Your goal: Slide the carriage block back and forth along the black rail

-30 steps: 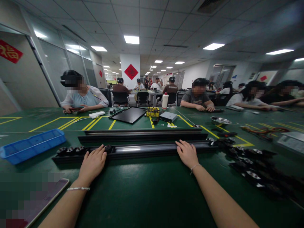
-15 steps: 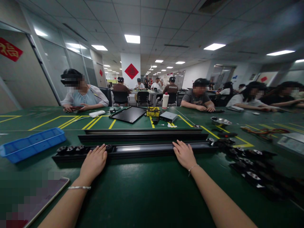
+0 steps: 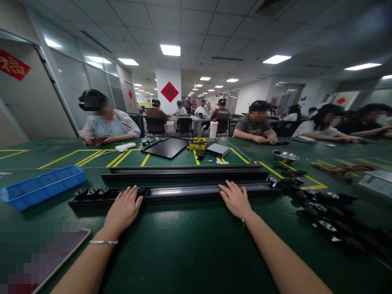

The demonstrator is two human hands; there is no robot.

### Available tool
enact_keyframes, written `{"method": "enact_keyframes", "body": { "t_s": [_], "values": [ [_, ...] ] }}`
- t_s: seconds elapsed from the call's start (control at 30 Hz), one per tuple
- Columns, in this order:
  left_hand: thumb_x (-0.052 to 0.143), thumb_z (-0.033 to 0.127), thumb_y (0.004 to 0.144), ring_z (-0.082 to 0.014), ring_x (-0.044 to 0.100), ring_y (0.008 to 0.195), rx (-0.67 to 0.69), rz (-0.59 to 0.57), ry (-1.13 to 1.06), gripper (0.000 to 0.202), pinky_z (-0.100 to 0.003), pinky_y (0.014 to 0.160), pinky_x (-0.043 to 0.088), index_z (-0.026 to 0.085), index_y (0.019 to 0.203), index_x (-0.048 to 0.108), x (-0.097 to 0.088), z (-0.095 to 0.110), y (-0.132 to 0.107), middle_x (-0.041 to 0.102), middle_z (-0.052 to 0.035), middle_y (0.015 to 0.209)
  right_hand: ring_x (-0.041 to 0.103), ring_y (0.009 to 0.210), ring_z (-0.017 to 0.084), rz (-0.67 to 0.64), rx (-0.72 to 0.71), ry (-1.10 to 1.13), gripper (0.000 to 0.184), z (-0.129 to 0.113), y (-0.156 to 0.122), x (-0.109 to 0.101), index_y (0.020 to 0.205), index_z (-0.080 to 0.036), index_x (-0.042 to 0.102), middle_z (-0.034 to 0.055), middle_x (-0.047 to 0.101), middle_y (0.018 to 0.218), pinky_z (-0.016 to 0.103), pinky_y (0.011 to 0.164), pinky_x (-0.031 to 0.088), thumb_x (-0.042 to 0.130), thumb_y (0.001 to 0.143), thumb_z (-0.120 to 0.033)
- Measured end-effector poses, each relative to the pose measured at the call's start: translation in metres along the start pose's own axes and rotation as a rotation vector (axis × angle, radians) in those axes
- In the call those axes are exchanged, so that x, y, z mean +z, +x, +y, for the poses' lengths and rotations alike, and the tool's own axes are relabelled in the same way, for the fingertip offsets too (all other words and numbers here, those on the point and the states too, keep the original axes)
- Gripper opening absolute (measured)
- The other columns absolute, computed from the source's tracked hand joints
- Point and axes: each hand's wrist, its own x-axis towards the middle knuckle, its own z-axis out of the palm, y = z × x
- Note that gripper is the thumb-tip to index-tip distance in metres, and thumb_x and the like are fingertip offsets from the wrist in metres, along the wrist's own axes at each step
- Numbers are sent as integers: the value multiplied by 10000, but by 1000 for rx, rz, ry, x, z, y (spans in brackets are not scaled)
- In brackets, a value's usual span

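Black rail (image 3: pixel 183 190): we see it long, straight, glossy along its middle.
Left grip (image 3: pixel 124 207): our thumb sits apart from extended fingers.
Right grip (image 3: pixel 235 199): our fingers spread apart.

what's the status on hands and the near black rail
Left hand and right hand open over near black rail. Black parts at its left end. Dark pile crowds its right end.

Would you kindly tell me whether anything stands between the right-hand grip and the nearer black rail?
Nothing visible does: the right-hand grip lies over the nearer black rail, fingers reaching past its near edge.
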Motion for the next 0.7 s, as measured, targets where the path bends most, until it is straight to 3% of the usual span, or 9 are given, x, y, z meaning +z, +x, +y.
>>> {"method": "enact_keyframes", "body": {
  "t_s": [0.7],
  "values": [
    [198,432,847,-244,458,1164,8,-18,-13,554,-479,985,309,145,1239,465,-4,0,0,409,-110,1351,216,1291,220,-35,9,-4,483,0,0,-1,1250,-362,435,14,295,1413,546,1005,100,155,880,-497]
  ]
}}
